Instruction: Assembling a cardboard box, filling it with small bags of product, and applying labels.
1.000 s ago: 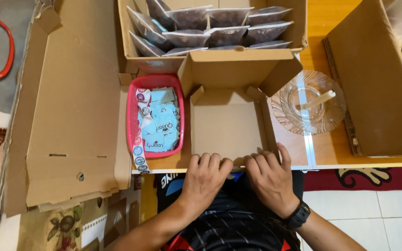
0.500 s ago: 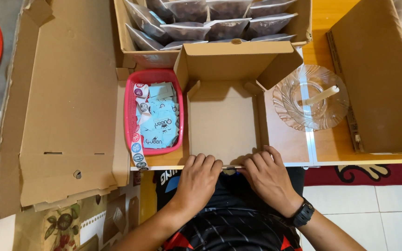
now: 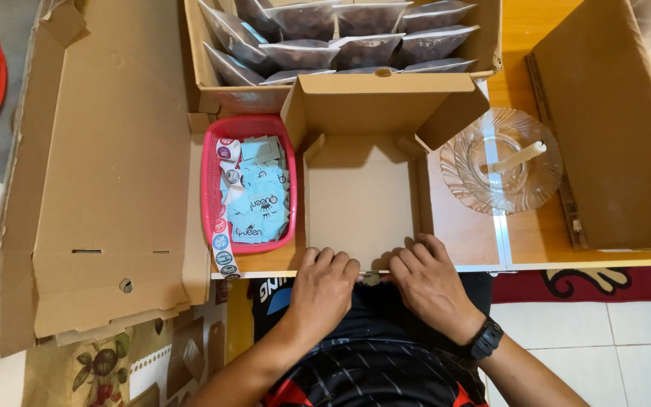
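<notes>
At the table's front edge, the small cardboard box (image 3: 362, 196) is being pressed down at its near flap by the left hand (image 3: 324, 290) and right hand (image 3: 429, 283), fingers curled. The box is being kept empty; its lid is open.

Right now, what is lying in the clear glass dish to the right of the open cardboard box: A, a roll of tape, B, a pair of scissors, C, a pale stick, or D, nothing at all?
C: a pale stick lies slanted across the glass dish, with nothing else visible in it.
</notes>
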